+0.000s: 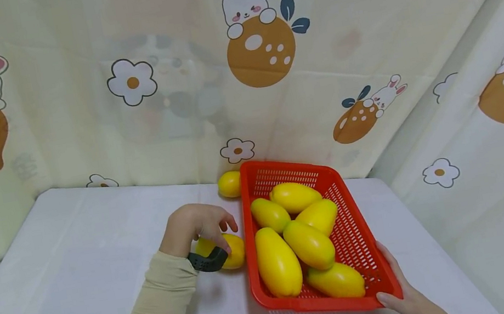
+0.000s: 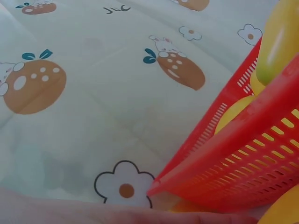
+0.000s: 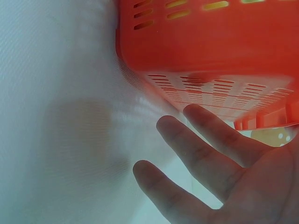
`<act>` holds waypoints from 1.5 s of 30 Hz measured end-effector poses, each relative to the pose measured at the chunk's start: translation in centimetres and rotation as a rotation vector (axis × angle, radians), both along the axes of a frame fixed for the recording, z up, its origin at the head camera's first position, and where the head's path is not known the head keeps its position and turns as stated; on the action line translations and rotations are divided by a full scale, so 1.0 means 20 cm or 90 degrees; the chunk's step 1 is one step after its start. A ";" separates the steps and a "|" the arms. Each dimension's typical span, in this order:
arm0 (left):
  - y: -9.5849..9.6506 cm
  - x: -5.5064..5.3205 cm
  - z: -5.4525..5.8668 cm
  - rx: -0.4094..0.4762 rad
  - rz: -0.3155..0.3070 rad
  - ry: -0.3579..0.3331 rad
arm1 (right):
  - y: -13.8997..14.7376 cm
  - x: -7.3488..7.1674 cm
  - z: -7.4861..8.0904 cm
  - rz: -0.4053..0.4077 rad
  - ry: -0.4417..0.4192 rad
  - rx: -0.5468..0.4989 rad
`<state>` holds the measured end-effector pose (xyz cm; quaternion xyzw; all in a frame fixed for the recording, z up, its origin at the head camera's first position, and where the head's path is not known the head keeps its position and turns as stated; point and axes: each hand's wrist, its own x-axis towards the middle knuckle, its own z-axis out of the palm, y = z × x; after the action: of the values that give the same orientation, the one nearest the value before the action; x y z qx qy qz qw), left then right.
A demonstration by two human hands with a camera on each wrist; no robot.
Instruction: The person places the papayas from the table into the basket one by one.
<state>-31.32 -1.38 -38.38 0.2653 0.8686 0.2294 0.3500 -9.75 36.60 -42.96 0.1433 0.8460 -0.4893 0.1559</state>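
Note:
A red plastic basket [image 1: 276, 304] with slotted sides holds several yellow mangoes [image 1: 309, 244], some with greenish tips. At its near right corner, my right hand [image 1: 407, 295] grips the rim with the thumb on top. In the right wrist view, the other fingers [image 3: 201, 156] spread along the basket's outer side. My left hand [image 1: 203, 223] is left of the basket, fingers loosely bent over a loose mango [image 1: 235, 251]. It partly covers that mango; whether the thumb touches it, I cannot tell. Only an edge of the left hand shows in the left wrist view.
Another mango [image 1: 229, 184] lies behind, against the basket's far left corner. A white cloth covers the table [image 1: 76, 275]. Printed curtains [image 1: 176, 125] hang along the back and the right side. A dark band [image 1: 208, 261] is on the left wrist.

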 end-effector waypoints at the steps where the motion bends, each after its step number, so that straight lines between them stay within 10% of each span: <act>1: 0.00 0.00 0.00 0.000 0.000 -0.003 | 0.00 0.00 0.00 0.000 0.000 -0.001; 23: -0.02 -0.04 -0.06 0.012 -0.021 -0.024 | -0.02 0.00 0.01 0.003 0.004 0.012; 35: -0.07 -0.07 -0.08 0.026 0.043 0.085 | -0.03 0.00 0.02 0.007 0.007 0.013; 45: -0.10 -0.08 -0.10 0.019 0.086 0.042 | -0.01 0.01 0.01 0.004 -0.001 0.022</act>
<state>-32.85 -3.38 -40.39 0.2185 0.8920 0.2569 0.3011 -9.62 36.32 -42.77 0.1434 0.8545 -0.4743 0.1556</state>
